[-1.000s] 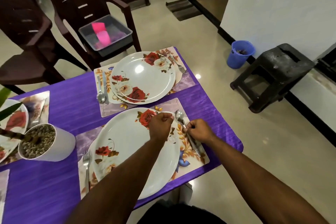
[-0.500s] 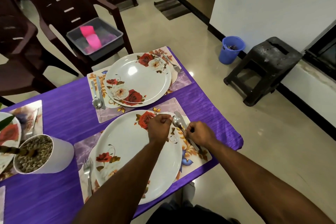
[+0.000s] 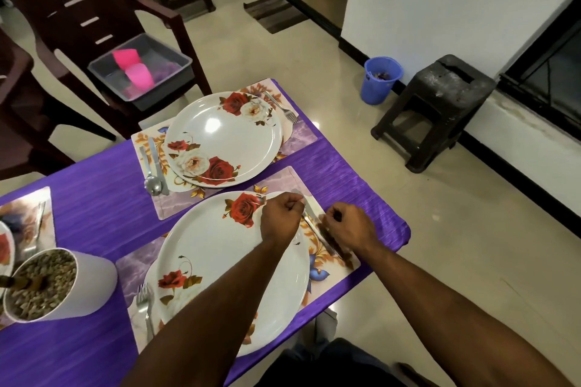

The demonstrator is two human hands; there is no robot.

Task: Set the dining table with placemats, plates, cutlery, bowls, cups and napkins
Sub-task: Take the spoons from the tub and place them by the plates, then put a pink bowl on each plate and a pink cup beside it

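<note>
A white rose-patterned plate sits on the near placemat on the purple tablecloth. My left hand is curled at the plate's far right rim, over the bowl end of a spoon that is mostly hidden. My right hand pinches cutlery at the mat's right strip. A knife lies between the two hands on the mat. To the left of the plate lies a fork. A second setting has a plate, fork, and spoon and knife.
A white pot of pebbles stands at the left. A third setting shows at the left edge. A grey bin with pink cups rests on a brown chair. A blue bucket and black stool stand on the floor at the right.
The spoon's bowl, visible beside my left hand before, is now covered by that hand. Both hands stay close together at the mat's right strip. The camera has shifted slightly.
</note>
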